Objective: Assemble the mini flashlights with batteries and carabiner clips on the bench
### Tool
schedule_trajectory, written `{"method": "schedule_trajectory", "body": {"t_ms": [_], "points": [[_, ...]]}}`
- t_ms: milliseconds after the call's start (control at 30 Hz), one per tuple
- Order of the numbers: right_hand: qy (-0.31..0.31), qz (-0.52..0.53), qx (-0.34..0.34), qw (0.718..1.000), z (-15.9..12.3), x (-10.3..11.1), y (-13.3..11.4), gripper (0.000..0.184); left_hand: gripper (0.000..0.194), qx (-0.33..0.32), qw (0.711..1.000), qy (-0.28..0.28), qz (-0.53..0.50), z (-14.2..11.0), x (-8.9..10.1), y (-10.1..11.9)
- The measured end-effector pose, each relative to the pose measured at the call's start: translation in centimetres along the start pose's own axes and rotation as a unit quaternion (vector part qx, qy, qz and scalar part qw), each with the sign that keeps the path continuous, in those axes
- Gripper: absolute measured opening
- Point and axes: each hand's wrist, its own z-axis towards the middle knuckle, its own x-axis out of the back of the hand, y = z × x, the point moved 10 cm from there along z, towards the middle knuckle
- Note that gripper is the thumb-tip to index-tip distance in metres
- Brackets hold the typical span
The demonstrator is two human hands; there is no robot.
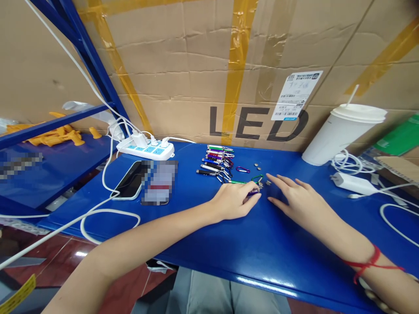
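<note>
My left hand [238, 200] is closed on a small purple keychain flashlight [252, 192], mostly hidden by the fingers. Just beyond that hand lies a green keychain flashlight [238, 182], and a green carabiner [258, 177] is close to the fingertips. My right hand [303, 205] hovers to the right with its fingers apart, holding nothing. Its fingertips are near some tiny metal pieces [268, 183]. A row of several keychain flashlights [212, 165] in mixed colours, with carabiners attached, lies behind my left hand. A loose purple carabiner [242, 169] and small round button cells [257, 166] lie farther back.
On the blue table [248, 248], two phones [129, 181] and a white power strip [147, 150] with cables stand left. A white lidded cup [343, 133] and a white charger [355, 184] are right. A large cardboard box [183, 74] walls off the back.
</note>
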Motion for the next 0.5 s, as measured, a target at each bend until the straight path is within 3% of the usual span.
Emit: {"method": "schedule_trajectory", "body": {"t_ms": [200, 367, 500], "points": [[0.022, -0.023, -0.009, 0.999, -0.8, 1.6, -1.0, 0.053, 0.018, -0.002, 1.0, 0.003, 0.003, 0.1, 0.1, 0.1], [0.098, 0.062, -0.039, 0.992, -0.2, 6.8, -1.2, 0.033, 0.019, -0.002, 1.0, -0.001, 0.007, 0.0, 0.0, 0.1], [0.191, 0.201, 0.025, 0.961, -0.5, 11.3, -2.7, 0.016, 0.018, -0.003, 1.0, -0.011, 0.01, 0.0, -0.3, 0.1]]}}
